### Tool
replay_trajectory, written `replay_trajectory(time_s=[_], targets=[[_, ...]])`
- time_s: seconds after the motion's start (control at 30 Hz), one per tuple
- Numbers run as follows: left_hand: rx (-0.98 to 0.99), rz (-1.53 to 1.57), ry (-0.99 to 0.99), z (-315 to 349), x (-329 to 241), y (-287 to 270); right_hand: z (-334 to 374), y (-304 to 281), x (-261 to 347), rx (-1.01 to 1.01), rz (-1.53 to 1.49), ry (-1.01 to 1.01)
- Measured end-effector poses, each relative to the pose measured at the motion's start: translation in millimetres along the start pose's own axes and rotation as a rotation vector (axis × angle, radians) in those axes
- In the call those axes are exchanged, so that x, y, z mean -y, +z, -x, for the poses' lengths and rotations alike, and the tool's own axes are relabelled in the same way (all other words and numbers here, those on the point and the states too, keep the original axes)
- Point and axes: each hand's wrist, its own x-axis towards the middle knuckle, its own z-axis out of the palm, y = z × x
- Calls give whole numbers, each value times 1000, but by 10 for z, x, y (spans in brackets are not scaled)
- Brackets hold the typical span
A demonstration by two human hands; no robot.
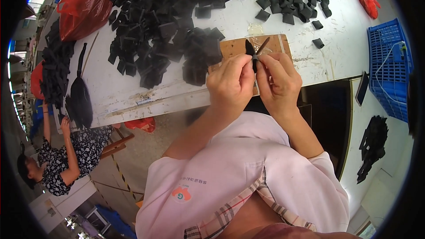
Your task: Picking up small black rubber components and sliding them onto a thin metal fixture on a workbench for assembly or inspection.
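Close together over the table's near edge, my left hand [231, 82] and my right hand [281, 79] pinch a small black fabric piece [249, 48] between thumbs and fingers. One end of the piece sticks up above the fingertips; the rest is partly hidden by them. Just beyond the right fingertips a thin brown pointed stick [264, 43] slants upward; its lower end is hidden. Beneath my hands lies a wooden board [280, 44]. To its left spreads a big heap of black fabric pieces [155, 26], and beyond it to the right is a smaller, looser pile [295, 2].
A red plastic bag [84, 11] and a dark brush-like thing [79, 97] are on the table's left part. Another person [66, 163] sits at the left, hands by more black pieces [55, 66]. On the right stands a blue crate [389, 68].
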Motion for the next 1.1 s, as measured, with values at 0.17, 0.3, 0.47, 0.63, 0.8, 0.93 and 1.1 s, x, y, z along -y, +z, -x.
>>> replay_trajectory(time_s=[0.17, 0.3, 0.47, 0.63, 0.8, 0.93, 1.1], targets=[[143, 1019, -846, -115, -37, -33, 58, 40, -180, -96, 29, 71], [293, 1476, -992, -168, 4, -118, -3, -101, -150, 41, -709, 504], [-15, 390, -291, -33, -61, 150, 1, -93, -306, 310, -1730, 897], [136, 990, -772, -248, 10, 38, -123, -226, -279, 369, -1278, 870], [447, 2087, -1115, -440, 12, -82, -603, -345, -95, 431, -1050, 636], [450, 1923, -1090, -207, 397, 105, -383, -15, -610, 632, -1375, 777], [309, 1362, -946, -200, 315, 120, -360, -57, -595, 552, -1070, 644]])
